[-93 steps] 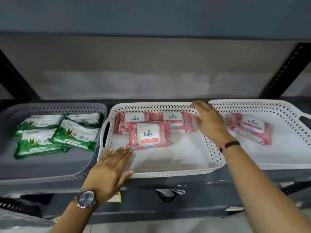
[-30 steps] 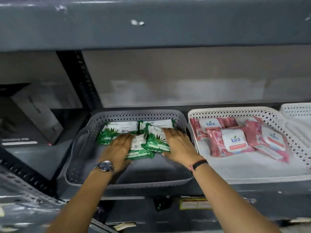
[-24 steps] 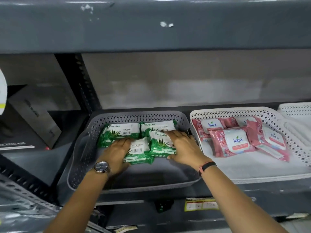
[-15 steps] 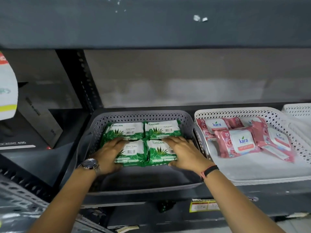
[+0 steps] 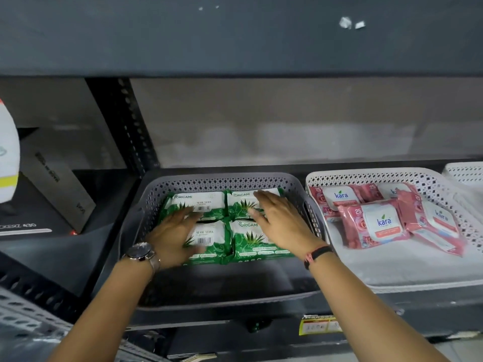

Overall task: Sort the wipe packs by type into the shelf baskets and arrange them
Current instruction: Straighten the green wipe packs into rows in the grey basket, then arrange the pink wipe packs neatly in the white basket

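Shelf front edge: yellow label strip [image 5: 317, 327] fixed below the baskets.

Left forearm: wristwatch [image 5: 139, 253] with round face, worn at the wrist.

Right forearm: dark band with red thread [image 5: 316, 255] at the wrist.

Grey basket [image 5: 183, 303]: perforated walls, standing on the shelf, left of the white basket; near half of its floor bare.

Left hand [image 5: 173, 237]: palm down, fingers [image 5: 189, 212] loosely spread and flat, over the left column of green wipe packs; blurred, so contact cannot be told.

Right hand [image 5: 281, 222]: palm down, fingers [image 5: 261, 198] spread, lying over the right column of green packs, gripping nothing.

Green wipe packs [image 5: 251, 244]: four, marked ORIGAMI, aloe print, set two by two, edges touching, in the far half of the grey basket.

White basket [image 5: 405, 286]: perforated, just beside the grey basket on its right.

Pink wipe packs [image 5: 376, 223]: marked kara, rose print; one front pack lying flat over those behind, another tilted at its right, all in the far half of the white basket.

Second white basket [image 5: 465, 173]: only a corner in view at far right.

Upright post [image 5: 125, 126]: dark, perforated, behind the grey basket's left corner.
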